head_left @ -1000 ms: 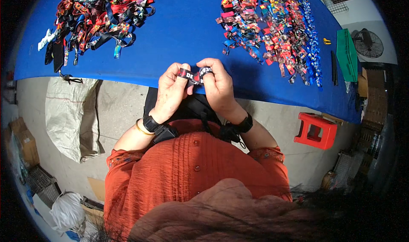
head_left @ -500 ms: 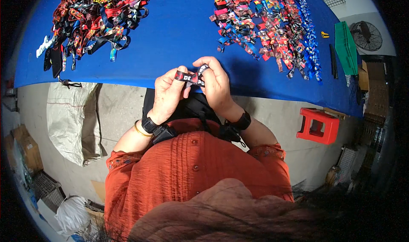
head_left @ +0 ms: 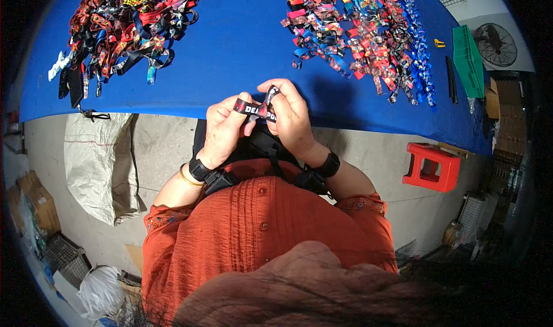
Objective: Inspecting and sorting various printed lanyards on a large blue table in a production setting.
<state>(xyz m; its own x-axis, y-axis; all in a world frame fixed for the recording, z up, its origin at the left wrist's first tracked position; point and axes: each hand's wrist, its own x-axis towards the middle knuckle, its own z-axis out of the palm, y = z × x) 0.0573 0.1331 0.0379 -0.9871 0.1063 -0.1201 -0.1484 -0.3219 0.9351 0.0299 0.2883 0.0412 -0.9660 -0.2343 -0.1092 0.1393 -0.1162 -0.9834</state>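
Between my two hands is a short black ribbon strap (head_left: 253,109) with white and red print, bent into a loop over the near edge of the blue table. My left hand (head_left: 223,123) pinches its left end between thumb and fingers. At the other end my right hand (head_left: 292,115) grips the strap, and the band curls up over its thumb. On the far left of the table lies a tangled heap of printed straps (head_left: 124,30). Rows of folded, bundled straps (head_left: 368,45) are laid out on the right.
A blue cloth (head_left: 242,39) covers the table. At its right side are a green tray (head_left: 467,62), a black bar (head_left: 451,79) and a yellow snipping tool (head_left: 439,43). A red stool (head_left: 431,167), a woven sack (head_left: 97,166) and a fan (head_left: 495,45) stand around it.
The strap's middle part has been drawn flatter and slightly wider between my hands, showing more print. Both hands keep their hold and have barely moved.
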